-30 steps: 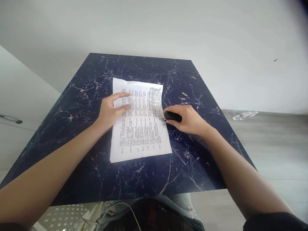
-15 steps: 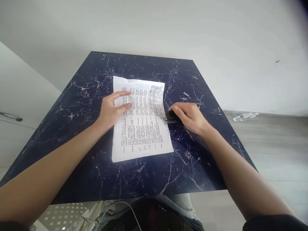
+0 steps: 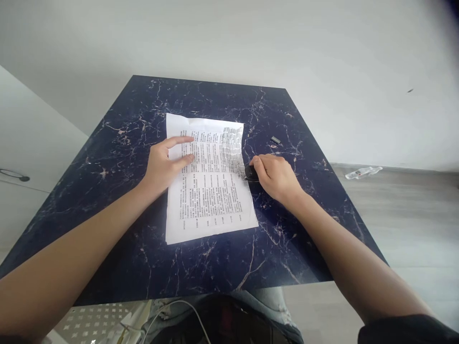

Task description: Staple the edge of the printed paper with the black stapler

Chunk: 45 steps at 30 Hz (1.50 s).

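Note:
Printed sheets of paper lie on the table, with the right edge bent up a little near its middle. My left hand rests on the left part of the paper, thumb and forefinger spread apart on the print. At the right edge my right hand is closed around a black stapler, the thumb on top near its front end. The stapler's nose is over the paper's edge; my fingers hide its rear. A small grey strip of staples lies beyond my right hand.
The dark blue marbled table stands against a white wall. On the floor to the right lies a clear plastic packet. A white cable hangs in front of my lap.
My right hand has shifted slightly left and forward over the stapler, covering more of it. The stapler's top appears lower. My left hand stays in place on the paper.

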### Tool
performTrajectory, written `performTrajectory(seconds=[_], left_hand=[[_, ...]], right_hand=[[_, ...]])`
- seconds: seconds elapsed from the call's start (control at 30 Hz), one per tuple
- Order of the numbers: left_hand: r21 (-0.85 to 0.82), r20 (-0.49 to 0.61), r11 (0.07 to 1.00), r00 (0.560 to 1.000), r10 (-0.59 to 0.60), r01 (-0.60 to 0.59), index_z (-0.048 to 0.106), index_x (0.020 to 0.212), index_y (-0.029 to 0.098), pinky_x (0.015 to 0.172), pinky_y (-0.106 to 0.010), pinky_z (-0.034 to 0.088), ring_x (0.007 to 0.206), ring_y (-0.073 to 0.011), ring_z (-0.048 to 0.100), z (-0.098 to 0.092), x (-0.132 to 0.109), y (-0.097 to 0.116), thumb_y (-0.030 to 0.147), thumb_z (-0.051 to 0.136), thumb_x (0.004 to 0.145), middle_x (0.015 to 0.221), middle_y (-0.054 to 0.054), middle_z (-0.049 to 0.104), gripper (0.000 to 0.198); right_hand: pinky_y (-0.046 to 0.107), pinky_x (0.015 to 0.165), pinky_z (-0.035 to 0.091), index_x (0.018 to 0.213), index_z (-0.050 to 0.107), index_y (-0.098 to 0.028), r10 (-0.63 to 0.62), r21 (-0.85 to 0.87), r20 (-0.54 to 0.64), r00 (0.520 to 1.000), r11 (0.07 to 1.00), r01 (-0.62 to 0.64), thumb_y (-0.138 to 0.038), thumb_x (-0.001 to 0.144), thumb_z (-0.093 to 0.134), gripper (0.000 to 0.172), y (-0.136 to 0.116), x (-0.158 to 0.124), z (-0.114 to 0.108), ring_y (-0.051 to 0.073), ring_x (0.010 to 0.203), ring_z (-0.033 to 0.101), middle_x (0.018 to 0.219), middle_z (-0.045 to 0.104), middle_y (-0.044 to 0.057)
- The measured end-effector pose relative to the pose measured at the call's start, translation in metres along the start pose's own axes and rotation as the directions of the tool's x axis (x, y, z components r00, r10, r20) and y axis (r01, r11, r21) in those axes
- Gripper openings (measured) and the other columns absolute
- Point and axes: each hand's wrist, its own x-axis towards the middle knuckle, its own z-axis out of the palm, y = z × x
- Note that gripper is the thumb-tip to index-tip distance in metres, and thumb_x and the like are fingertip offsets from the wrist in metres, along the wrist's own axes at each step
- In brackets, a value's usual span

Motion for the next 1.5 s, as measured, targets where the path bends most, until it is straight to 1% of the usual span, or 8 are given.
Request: performTrajectory(seconds=[0.33, 0.53, 0.9, 1.0, 1.1, 1.3, 1.4, 1.5], left_hand=[[-0.011, 0.005, 1.0, 1.0, -0.002, 0.002, 0.076, 0.122, 0.03, 0.118, -0.051, 0.053, 0.127, -0.0275, 0.069, 0.0, 0.001, -0.002, 0.025, 0.077, 0.086, 0.134, -0.001, 0.075, 0.036], [-0.002, 0.004, 1.0, 1.0, 0.003, -0.003, 0.076, 0.122, 0.03, 0.118, -0.051, 0.052, 0.127, -0.0272, 0.069, 0.0, 0.001, -0.002, 0.025, 0.077, 0.087, 0.134, 0.0, 0.075, 0.035], [-0.019, -0.004, 1.0, 1.0, 0.024, -0.024, 0.077, 0.121, 0.03, 0.118, -0.05, 0.052, 0.127, -0.0269, 0.07, 0.0, 0.001, -0.002, 0.024, 0.078, 0.087, 0.133, 0.0, 0.075, 0.035], [-0.02, -0.004, 0.999, 1.0, 0.027, -0.027, 0.077, 0.121, 0.03, 0.118, -0.05, 0.052, 0.126, -0.0269, 0.07, 0.001, 0.001, -0.002, 0.024, 0.078, 0.086, 0.133, 0.0, 0.075, 0.036], [-0.018, 0.0, 1.0, 1.0, 0.01, -0.01, 0.077, 0.12, 0.03, 0.118, -0.05, 0.052, 0.126, -0.0272, 0.07, 0.001, 0.001, -0.003, 0.024, 0.078, 0.085, 0.132, 0.0, 0.076, 0.035], [-0.014, -0.008, 1.0, 1.0, 0.016, -0.016, 0.077, 0.12, 0.029, 0.118, -0.049, 0.051, 0.127, -0.0273, 0.069, 0.001, 0.002, -0.002, 0.027, 0.077, 0.085, 0.132, -0.001, 0.075, 0.035], [-0.003, -0.007, 1.0, 1.0, 0.023, -0.023, 0.077, 0.121, 0.029, 0.118, -0.049, 0.052, 0.127, -0.0271, 0.069, 0.001, 0.002, -0.001, 0.027, 0.077, 0.086, 0.132, -0.001, 0.076, 0.035], [0.019, 0.023, 1.0, 1.0, 0.001, -0.002, 0.076, 0.122, 0.029, 0.117, -0.052, 0.053, 0.126, -0.0283, 0.07, 0.0, 0.003, -0.001, 0.03, 0.076, 0.087, 0.133, -0.002, 0.075, 0.035]], right_hand=[[0.035, 0.058, 0.033, 0.079, 0.065, -0.02, 0.009, -0.14, -0.012, 1.0, 0.99, -0.011, -0.037, 0.11, 0.032, 0.049, -0.006, -0.001, 0.003, 0.022, 0.073, 0.062, 0.083, 0.069, 0.009], [0.035, 0.057, 0.029, 0.078, 0.064, -0.02, 0.018, -0.159, -0.007, 1.0, 0.987, -0.019, -0.038, 0.11, 0.031, 0.049, -0.007, -0.001, 0.003, 0.021, 0.072, 0.06, 0.082, 0.068, 0.009], [0.032, 0.053, 0.026, 0.069, 0.052, -0.021, -0.009, -0.23, -0.01, 1.0, 0.973, 0.007, -0.036, 0.11, 0.033, 0.048, -0.011, -0.001, 0.004, 0.018, 0.066, 0.051, 0.071, 0.06, 0.006], [0.032, 0.054, 0.025, 0.069, 0.053, -0.02, -0.009, -0.269, -0.009, 1.0, 0.963, 0.006, -0.035, 0.11, 0.033, 0.048, -0.011, -0.001, 0.004, 0.018, 0.067, 0.052, 0.071, 0.061, 0.006], [0.033, 0.057, 0.026, 0.073, 0.059, -0.02, -0.06, -0.349, 0.007, 0.998, 0.935, 0.058, -0.032, 0.111, 0.031, 0.048, -0.012, -0.001, 0.005, 0.02, 0.072, 0.055, 0.073, 0.064, 0.006], [0.038, 0.064, 0.027, 0.084, 0.07, -0.016, -0.123, -0.527, 0.083, 0.989, 0.837, 0.148, -0.031, 0.113, 0.024, 0.056, -0.02, -0.002, 0.013, 0.025, 0.081, 0.058, 0.082, 0.07, 0.011], [0.038, 0.065, 0.03, 0.082, 0.068, -0.017, -0.134, -0.485, 0.062, 0.989, 0.862, 0.147, -0.032, 0.112, 0.024, 0.056, -0.019, -0.002, 0.013, 0.026, 0.083, 0.059, 0.082, 0.07, 0.012], [0.036, 0.062, 0.033, 0.076, 0.061, -0.021, -0.06, -0.285, 0.003, 0.998, 0.957, 0.059, -0.034, 0.112, 0.023, 0.054, -0.01, 0.001, 0.006, 0.022, 0.074, 0.057, 0.078, 0.067, 0.009]])
